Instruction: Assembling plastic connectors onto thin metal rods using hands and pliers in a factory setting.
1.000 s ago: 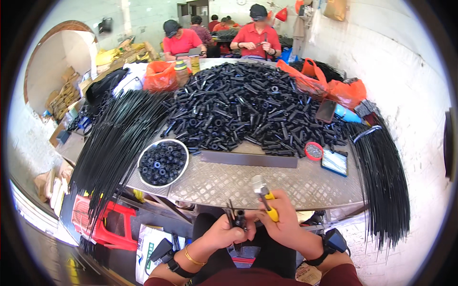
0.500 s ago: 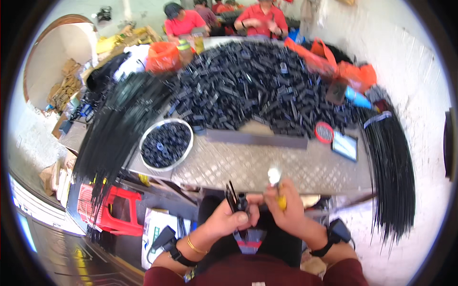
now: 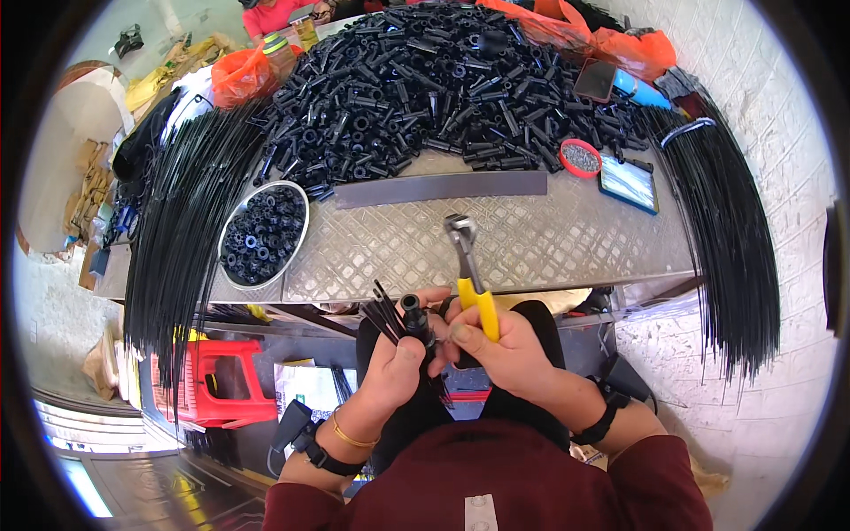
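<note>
Close together over my lap, both hands are closed. My left hand grips a short black plastic tube-shaped part with a round open end facing up. Several thin black rods are held in the same hand, fanning out beside that part. In my right hand is a pair of pincers, its yellow handles in the palm and its metal head pointing up toward the table. The thumb and fingertips of this hand meet close to the tube; whether they pinch something small, I cannot tell.
A metal-topped table carries a heap of black tube parts, a bowl of black rings, a metal bar, a red-rimmed dish and a phone. Black rod bundles hang at both sides. A red stool stands left.
My view has tilted down, so the table sits higher in the picture. My right hand has come nearer the left, and the pincers, blurred earlier, now show sharply.
</note>
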The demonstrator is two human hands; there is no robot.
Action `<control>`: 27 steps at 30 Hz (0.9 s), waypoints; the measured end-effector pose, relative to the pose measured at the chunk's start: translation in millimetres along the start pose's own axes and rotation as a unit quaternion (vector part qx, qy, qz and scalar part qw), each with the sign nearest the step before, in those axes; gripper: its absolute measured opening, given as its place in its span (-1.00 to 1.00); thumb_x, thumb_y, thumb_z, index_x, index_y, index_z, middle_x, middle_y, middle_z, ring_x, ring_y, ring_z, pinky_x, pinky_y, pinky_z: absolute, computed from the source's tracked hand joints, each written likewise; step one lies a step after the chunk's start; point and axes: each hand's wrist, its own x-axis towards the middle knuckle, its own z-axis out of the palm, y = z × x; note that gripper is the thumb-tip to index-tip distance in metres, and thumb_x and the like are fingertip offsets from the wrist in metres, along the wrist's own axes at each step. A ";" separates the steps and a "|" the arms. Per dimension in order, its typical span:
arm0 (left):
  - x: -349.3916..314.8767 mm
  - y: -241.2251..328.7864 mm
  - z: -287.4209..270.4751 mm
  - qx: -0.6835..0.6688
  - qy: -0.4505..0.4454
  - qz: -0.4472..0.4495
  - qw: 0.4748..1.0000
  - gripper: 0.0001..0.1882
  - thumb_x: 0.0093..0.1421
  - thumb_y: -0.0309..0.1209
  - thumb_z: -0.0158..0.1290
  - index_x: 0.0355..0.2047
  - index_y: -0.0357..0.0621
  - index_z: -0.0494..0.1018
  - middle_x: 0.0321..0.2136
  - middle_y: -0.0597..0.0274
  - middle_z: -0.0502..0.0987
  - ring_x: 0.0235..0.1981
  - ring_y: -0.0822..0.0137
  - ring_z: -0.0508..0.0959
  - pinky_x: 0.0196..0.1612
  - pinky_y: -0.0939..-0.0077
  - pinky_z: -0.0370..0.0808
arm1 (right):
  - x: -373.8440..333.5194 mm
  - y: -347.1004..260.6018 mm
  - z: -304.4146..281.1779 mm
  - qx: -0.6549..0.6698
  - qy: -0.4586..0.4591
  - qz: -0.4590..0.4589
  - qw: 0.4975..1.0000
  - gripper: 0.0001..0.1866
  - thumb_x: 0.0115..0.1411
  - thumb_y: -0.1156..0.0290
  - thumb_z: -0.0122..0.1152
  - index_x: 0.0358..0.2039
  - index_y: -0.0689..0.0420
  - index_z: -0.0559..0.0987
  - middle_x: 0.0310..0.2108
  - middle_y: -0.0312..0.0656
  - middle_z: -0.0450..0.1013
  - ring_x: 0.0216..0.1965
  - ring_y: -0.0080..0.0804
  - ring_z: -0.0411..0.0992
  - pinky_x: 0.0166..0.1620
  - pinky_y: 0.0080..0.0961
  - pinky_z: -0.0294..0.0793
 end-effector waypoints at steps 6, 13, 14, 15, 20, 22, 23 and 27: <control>0.2 0.2 7.4 0.013 0.003 0.000 1.000 0.07 0.03 0.40 -0.16 0.15 -0.44 0.07 -0.63 0.26 0.43 -0.67 0.54 0.33 -0.59 0.71 0.22 | -3.1 4.0 2.9 0.087 0.013 0.075 0.993 -0.81 0.30 0.38 0.02 -0.39 0.24 0.38 -0.31 -0.24 0.19 -0.42 -0.48 0.47 -0.29 -0.55 0.52; -0.6 -1.4 8.4 0.019 0.012 0.001 1.000 0.07 0.04 0.38 -0.13 0.15 -0.46 0.09 -0.61 0.30 0.43 -0.63 0.55 0.36 -0.56 0.71 0.24 | -3.7 4.7 4.8 0.046 0.020 0.059 0.997 -0.81 0.31 0.33 0.02 -0.37 0.18 0.41 -0.51 -0.26 0.32 -0.46 -0.49 0.45 -0.37 -0.61 0.33; -1.0 -1.8 8.6 0.021 0.014 0.000 1.000 0.06 0.04 0.37 -0.13 0.15 -0.45 0.09 -0.60 0.31 0.43 -0.63 0.55 0.36 -0.56 0.72 0.24 | -4.0 4.4 5.0 0.026 0.025 0.059 0.998 -0.82 0.31 0.35 0.02 -0.37 0.20 0.40 -0.45 -0.26 0.28 -0.46 -0.49 0.46 -0.36 -0.61 0.39; -1.4 -2.1 8.8 0.023 0.016 -0.001 1.000 0.05 0.05 0.37 -0.12 0.15 -0.45 0.09 -0.60 0.31 0.43 -0.63 0.56 0.36 -0.56 0.72 0.24 | -4.5 3.9 5.3 0.006 0.021 0.056 0.998 -0.82 0.30 0.37 0.02 -0.37 0.21 0.39 -0.38 -0.25 0.24 -0.45 -0.50 0.47 -0.35 -0.60 0.45; -2.5 -3.0 8.7 0.039 0.028 0.002 0.999 0.02 0.07 0.33 -0.09 0.16 -0.44 0.10 -0.56 0.34 0.44 -0.62 0.58 0.34 -0.55 0.74 0.22 | -5.5 1.5 7.4 -0.125 0.041 0.002 0.991 -0.83 0.29 0.38 0.04 -0.35 0.23 0.39 -0.30 -0.23 0.22 -0.45 -0.52 0.50 -0.36 -0.62 0.48; -2.6 -2.6 7.7 0.035 0.023 0.001 0.999 0.02 0.07 0.32 -0.08 0.17 -0.43 0.10 -0.55 0.35 0.45 -0.62 0.59 0.34 -0.55 0.74 0.21 | -4.5 1.0 7.2 -0.116 0.036 0.006 0.993 -0.83 0.29 0.37 0.04 -0.35 0.23 0.39 -0.29 -0.23 0.22 -0.45 -0.53 0.50 -0.36 -0.63 0.47; -2.8 -2.3 7.4 0.040 0.021 0.002 0.999 0.03 0.07 0.32 -0.08 0.18 -0.43 0.10 -0.55 0.35 0.44 -0.62 0.59 0.34 -0.55 0.74 0.21 | -4.0 0.8 7.2 -0.109 0.033 0.011 0.993 -0.83 0.29 0.37 0.04 -0.35 0.23 0.40 -0.30 -0.23 0.23 -0.45 -0.53 0.50 -0.36 -0.63 0.47; -3.4 -1.7 6.8 0.039 0.012 0.003 0.999 0.03 0.07 0.33 -0.08 0.19 -0.43 0.09 -0.56 0.36 0.44 -0.62 0.60 0.34 -0.56 0.74 0.21 | -3.5 0.7 7.0 -0.067 0.037 0.043 0.996 -0.82 0.29 0.37 0.04 -0.36 0.23 0.40 -0.31 -0.24 0.23 -0.45 -0.53 0.50 -0.36 -0.62 0.47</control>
